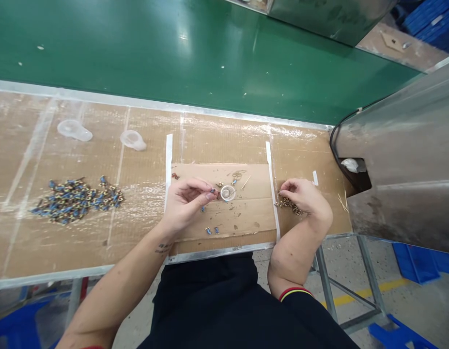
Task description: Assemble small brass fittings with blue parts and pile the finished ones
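My left hand (188, 201) is over the cardboard sheet (246, 218), thumb and forefinger pinched on a small blue-and-metal part (212, 190). Just right of those fingertips stands a small round clear cup (228, 193) with a thin stick in it. My right hand (300, 196) is at a pile of small brass-coloured parts (290, 206), its thumb and forefinger closed together; what they pinch is too small to name. Loose blue-and-brass pieces (209, 230) lie on the cardboard near its front edge. A reddish piece (175, 176) lies at its upper left corner.
A large heap of blue-and-brass parts (69, 198) covers part of the table at left. Two clear plastic scoops (132, 139) lie behind it. A wooden stick (246, 182) is beside the cup. A metal cabinet (402, 155) with a black cable (333, 140) bounds the right side.
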`<state>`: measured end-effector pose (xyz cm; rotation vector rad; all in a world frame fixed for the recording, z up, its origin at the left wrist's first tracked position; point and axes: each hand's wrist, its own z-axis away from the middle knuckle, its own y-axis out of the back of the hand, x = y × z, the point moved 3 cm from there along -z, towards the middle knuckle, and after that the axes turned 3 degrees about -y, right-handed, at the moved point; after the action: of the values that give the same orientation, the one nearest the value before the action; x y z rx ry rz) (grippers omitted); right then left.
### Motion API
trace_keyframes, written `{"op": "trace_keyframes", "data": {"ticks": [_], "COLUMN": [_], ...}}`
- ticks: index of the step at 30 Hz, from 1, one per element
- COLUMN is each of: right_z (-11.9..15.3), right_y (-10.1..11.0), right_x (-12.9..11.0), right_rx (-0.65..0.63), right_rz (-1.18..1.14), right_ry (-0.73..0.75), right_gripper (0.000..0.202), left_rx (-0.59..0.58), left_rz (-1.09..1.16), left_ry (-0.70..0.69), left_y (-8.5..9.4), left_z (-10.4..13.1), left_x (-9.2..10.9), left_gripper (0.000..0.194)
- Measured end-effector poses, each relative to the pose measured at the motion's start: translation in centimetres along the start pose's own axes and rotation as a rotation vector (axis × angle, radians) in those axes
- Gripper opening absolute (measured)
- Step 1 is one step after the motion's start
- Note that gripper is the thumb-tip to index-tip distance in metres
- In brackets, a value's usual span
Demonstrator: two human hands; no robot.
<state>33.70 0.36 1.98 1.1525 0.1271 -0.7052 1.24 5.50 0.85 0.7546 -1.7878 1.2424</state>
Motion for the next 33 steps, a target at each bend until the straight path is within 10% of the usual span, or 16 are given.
{"op": "trace_keyframes", "data": {"ticks": [15, 22, 33], "right_z": [-0.7, -0.9, -0.2], "right_y": [-0.3, -0.9, -0.4], "right_x": [1.2, 0.3, -1.4], "right_rx": [0.205, 0.002, 0.062], "right_rz": [-0.133, -0.116, -0.147], "right_ry": [0.091, 0.171, 0.276], "right_gripper": [0.02, 0.018, 0.012], "left_rx": [0.032, 0.044, 0.067], "left_rz": [-0.041, -0.04, -0.082], "left_ry": [0.048, 0.049, 0.087], "left_y": [0.2, 0.3, 0.0], "left_z": [0.0, 0.0, 0.1], "left_x": [-0.2, -0.2, -0.1], "left_gripper": [0.02, 0.021, 0.024]}}
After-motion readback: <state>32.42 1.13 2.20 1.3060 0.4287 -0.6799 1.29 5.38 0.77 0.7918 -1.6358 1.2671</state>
